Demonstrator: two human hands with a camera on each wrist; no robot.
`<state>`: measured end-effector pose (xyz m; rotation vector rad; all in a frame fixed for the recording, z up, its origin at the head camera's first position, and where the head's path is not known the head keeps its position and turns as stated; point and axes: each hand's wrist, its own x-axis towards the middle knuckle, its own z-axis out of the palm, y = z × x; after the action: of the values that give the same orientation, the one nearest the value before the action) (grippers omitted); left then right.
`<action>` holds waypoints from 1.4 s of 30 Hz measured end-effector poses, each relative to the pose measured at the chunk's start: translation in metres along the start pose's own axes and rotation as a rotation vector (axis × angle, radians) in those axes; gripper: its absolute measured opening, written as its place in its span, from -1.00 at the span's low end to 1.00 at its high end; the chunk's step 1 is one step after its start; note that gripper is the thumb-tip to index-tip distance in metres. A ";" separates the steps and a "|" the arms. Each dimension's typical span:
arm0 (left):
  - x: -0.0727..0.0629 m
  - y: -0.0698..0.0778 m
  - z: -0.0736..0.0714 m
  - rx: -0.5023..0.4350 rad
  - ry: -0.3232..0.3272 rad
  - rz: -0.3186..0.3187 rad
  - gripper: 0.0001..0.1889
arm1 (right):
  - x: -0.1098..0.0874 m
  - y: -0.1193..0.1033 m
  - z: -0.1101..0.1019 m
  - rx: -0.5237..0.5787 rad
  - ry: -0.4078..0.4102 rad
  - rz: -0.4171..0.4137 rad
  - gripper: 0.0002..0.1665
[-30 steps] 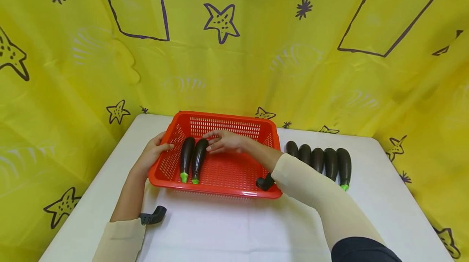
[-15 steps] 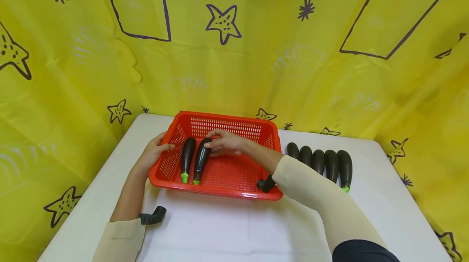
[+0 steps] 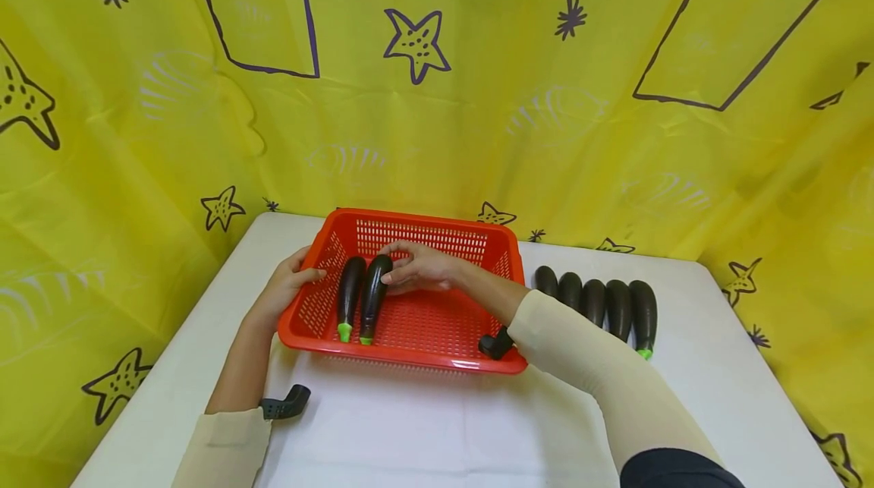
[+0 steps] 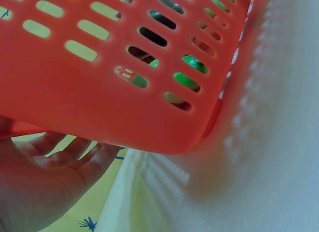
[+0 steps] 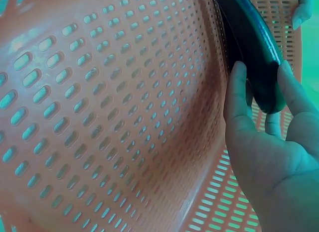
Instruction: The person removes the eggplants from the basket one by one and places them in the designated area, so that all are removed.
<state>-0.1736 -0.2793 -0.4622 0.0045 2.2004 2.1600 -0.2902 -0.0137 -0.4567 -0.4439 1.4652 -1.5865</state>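
Two dark eggplants with green stem ends lie side by side in the left part of a red plastic basket (image 3: 437, 355). My right hand (image 3: 425, 268) reaches inside and holds the right-hand eggplant (image 3: 372, 306) by its rounded far end. In the right wrist view, thumb and fingers sit on either side of that eggplant (image 5: 261, 48). The other eggplant (image 3: 350, 294) lies just to its left. My left hand (image 3: 283, 291) grips the basket's left rim, thumb over the inner side. From the left wrist view, its fingers (image 4: 75, 155) lie along the outside of the rim.
Several more eggplants (image 3: 617, 306) lie in a row on the white table (image 3: 410, 427), right of the basket; my right sleeve (image 3: 587, 351) partly covers them. A yellow patterned curtain (image 3: 437, 139) hangs behind and at both sides. Each wrist carries a black mount (image 3: 287, 402).
My right hand closed on the far end of the right-hand eggplant and shifted it slightly, its far end now a little further right. My left hand stayed on the rim.
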 end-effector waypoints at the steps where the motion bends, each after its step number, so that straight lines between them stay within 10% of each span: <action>1: 0.000 0.000 0.000 -0.001 0.002 -0.001 -0.39 | 0.000 0.000 0.000 -0.001 -0.003 -0.004 -0.48; 42: -0.002 0.004 0.001 0.005 0.005 -0.031 -0.35 | -0.017 -0.025 0.004 -0.014 0.233 -0.069 -0.37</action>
<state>-0.1716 -0.2784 -0.4586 -0.0350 2.1927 2.1411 -0.2875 -0.0055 -0.4276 -0.3286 1.6521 -1.7292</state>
